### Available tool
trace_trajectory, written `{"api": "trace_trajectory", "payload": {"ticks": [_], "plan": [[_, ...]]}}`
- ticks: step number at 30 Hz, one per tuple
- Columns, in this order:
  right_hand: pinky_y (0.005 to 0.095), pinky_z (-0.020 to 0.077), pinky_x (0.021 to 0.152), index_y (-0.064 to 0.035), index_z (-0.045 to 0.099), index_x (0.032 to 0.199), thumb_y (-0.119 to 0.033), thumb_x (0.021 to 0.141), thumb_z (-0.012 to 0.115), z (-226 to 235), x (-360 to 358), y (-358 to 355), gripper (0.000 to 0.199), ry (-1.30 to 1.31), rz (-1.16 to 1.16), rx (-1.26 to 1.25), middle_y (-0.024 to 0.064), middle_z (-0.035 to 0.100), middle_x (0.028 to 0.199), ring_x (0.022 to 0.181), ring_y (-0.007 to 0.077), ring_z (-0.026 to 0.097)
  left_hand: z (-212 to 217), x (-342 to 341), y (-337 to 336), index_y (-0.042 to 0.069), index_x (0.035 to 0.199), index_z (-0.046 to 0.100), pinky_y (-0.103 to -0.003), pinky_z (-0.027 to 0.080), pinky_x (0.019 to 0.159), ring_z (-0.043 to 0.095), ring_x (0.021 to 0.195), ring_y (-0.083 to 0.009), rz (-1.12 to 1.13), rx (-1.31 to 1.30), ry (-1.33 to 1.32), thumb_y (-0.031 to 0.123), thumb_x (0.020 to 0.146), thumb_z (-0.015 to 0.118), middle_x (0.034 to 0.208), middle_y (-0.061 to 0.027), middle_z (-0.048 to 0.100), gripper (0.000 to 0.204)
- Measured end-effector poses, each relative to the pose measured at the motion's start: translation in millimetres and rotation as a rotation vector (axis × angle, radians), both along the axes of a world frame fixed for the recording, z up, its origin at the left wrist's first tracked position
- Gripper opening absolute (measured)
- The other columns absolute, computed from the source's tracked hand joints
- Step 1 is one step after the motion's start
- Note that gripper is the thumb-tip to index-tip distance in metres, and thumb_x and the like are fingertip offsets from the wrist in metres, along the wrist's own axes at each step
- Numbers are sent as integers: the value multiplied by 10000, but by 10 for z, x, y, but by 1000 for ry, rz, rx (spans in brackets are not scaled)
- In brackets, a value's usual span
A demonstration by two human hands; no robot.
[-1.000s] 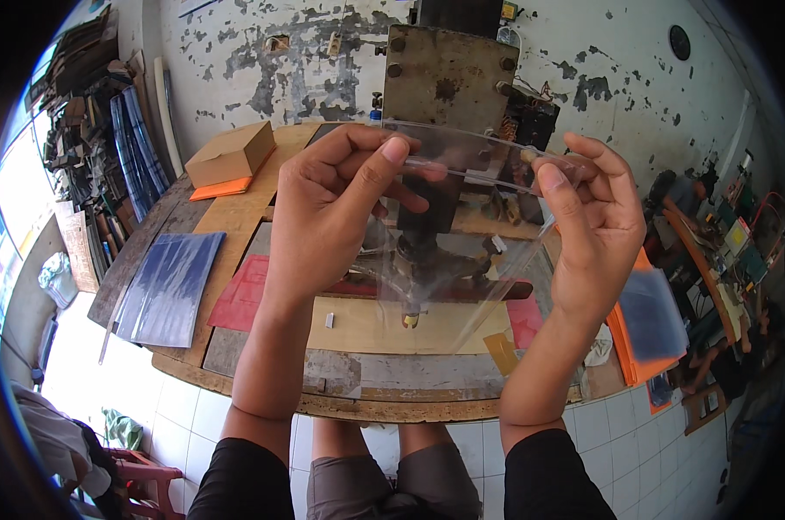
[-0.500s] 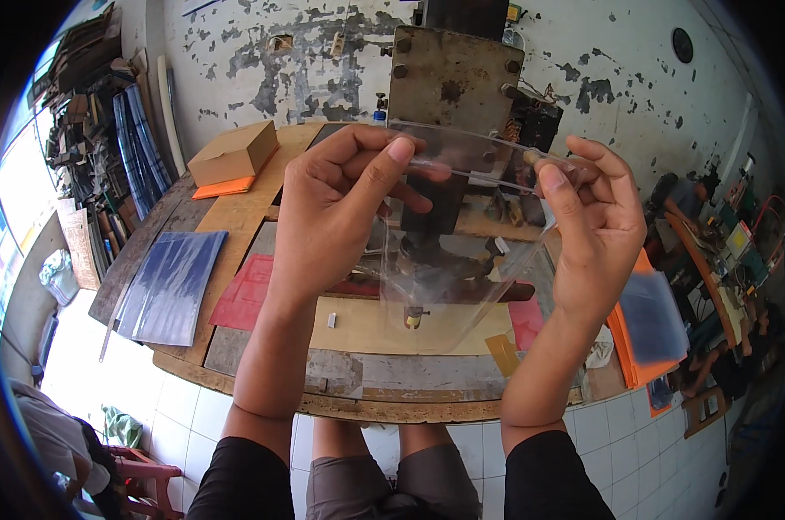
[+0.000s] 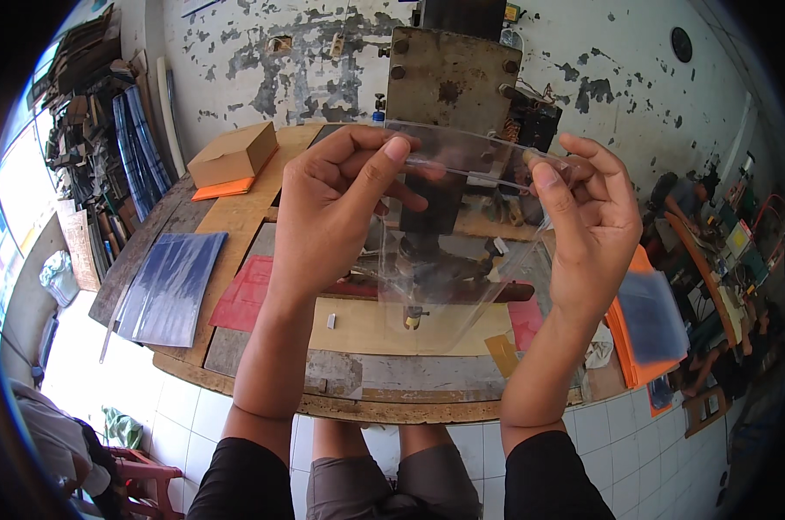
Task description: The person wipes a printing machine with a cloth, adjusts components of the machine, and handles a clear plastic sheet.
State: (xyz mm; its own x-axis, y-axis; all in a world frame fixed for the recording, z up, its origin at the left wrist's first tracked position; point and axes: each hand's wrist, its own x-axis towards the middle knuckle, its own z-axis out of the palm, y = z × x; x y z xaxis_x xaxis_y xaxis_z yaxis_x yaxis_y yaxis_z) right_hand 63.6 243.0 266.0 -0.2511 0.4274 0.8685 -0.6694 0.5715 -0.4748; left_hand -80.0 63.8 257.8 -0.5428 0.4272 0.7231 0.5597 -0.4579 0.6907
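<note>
A clear plastic sleeve [image 3: 462, 286] hangs in front of me, its top edge stretched between my two hands above the worktable. My left hand [image 3: 332, 199] pinches the upper left part of it between thumb and fingers. With thumb and forefinger, my right hand [image 3: 587, 217] grips the upper right corner, its other fingers raised. Through the see-through film show a metal press [image 3: 455, 82] and, beneath it, a pale yellow board [image 3: 358, 334]. On that board lies a small whitish piece [image 3: 332, 321].
Clear plastic sheets [image 3: 175, 286] lie at the table's left, with a cardboard box [image 3: 232, 154] on orange sheets [image 3: 223, 188] behind. More clear sheets [image 3: 654, 316] rest on orange ones at right. A red sheet [image 3: 241, 299] is beside my left forearm. Other people appear at both sides.
Both hands keep their hold on the plastic sleeve. They have shifted very slightly left, and the sleeve's film has moved a little with them.
</note>
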Motion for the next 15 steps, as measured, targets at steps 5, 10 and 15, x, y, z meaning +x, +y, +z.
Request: {"api": "trace_trajectory", "payload": {"ticks": [5,10,15], "plan": [[239,545,843,21,722,1287,21,974,818,-3,-22,-19,327,-1,-13,-8,74,797,1028,930,93,713,3,-1,-3,-3,1200,737,-216,502,670,802,811,-126,14,5,4,265,1153,641,1034,-110,854,289],[249,543,856,11,722,1291,7,970,829,-15,-25,6,338,-17,-42,26,77,809,1040,948,101,727,23,19,-12,-41,1199,727,-221,493,686,764,795,-113,-9,17,-49,236,1130,687,1023,-117,850,289],[251,542,862,7,721,1298,-7,972,831,6,-25,-21,345,-16,-31,39,84,815,1048,961,108,735,30,1,-4,-30,1200,733,-218,491,685,758,787,-113,11,22,-43,240,1129,687,1016,-113,849,283]]}}
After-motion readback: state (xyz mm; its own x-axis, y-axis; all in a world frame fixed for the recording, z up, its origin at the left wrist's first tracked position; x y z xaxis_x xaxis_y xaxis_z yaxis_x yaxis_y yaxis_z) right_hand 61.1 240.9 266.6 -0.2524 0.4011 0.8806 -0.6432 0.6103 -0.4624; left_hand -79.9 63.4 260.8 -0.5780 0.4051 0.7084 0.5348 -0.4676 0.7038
